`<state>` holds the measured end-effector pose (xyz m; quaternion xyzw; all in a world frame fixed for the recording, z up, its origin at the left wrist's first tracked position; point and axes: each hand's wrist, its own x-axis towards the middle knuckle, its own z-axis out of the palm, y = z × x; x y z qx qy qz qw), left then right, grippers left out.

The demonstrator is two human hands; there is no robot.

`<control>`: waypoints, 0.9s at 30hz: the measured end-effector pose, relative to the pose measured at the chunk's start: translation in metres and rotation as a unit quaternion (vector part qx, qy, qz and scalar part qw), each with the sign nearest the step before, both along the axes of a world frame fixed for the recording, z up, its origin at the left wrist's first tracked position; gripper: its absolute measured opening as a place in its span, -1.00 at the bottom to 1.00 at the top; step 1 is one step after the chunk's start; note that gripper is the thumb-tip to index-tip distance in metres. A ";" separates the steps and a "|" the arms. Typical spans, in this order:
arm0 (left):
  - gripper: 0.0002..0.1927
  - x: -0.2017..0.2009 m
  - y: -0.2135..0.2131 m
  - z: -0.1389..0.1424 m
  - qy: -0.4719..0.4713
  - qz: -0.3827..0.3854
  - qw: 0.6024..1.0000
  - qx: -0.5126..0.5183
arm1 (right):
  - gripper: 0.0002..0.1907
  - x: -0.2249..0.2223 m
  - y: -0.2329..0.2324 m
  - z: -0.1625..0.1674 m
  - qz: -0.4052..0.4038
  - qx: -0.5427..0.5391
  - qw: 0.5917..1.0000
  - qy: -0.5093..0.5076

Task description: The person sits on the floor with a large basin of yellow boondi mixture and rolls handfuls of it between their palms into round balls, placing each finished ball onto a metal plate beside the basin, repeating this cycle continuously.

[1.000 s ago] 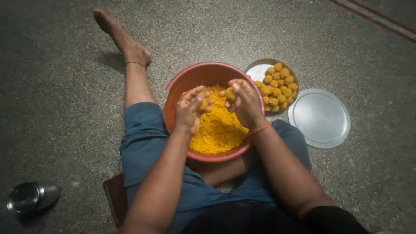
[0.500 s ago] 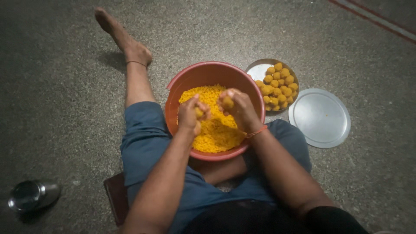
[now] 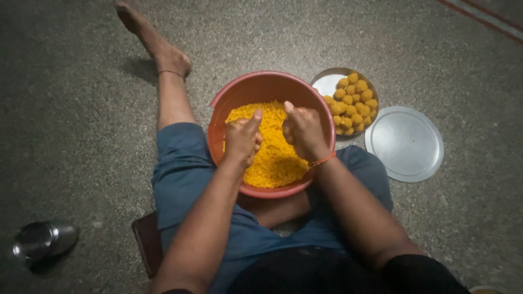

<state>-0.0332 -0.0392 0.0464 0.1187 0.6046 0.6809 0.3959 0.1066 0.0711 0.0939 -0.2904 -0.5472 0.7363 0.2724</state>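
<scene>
Both hands now lowered into red bowl (image 3: pixel 271 87), left hand (image 3: pixel 241 140) and right hand (image 3: pixel 303 130) each closed on yellow crumbly mix (image 3: pixel 272 158), apart, no longer raised pressing lumps, shaped balls (image 3: pixel 354 103) on steel plate (image 3: pixel 330 83) beside bowl

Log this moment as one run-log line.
left hand: closed, over yellow mixture | right hand: closed, contents hidden | red bowl: between legs | steel plate: yellow balls | steel lid: floor
</scene>
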 end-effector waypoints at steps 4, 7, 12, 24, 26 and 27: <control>-0.67 0.005 -0.002 0.040 -0.157 0.039 0.982 0.097 | -0.81 -0.004 -0.008 0.016 0.006 -0.115 0.993 0.036; -0.85 -0.001 -0.007 0.060 -0.247 0.053 0.964 0.089 | -0.85 -0.004 -0.003 0.024 -0.008 -0.135 0.991 0.024; -0.75 -0.011 -0.008 0.033 -0.141 0.029 0.980 0.138 | -0.79 -0.001 0.005 0.009 -0.016 -0.114 0.992 0.042; -0.91 -0.030 -0.015 -0.018 -0.175 0.011 0.978 0.112 | -0.77 -0.004 -0.004 -0.002 0.023 -0.118 0.991 0.051; -0.77 -0.036 -0.020 -0.023 -0.138 -0.001 0.976 0.168 | -0.78 -0.004 -0.002 0.001 0.015 -0.062 0.998 0.028; -0.70 -0.040 -0.022 -0.026 -0.120 -0.003 0.973 0.196 | -0.72 -0.005 -0.001 0.002 0.013 -0.034 0.999 0.016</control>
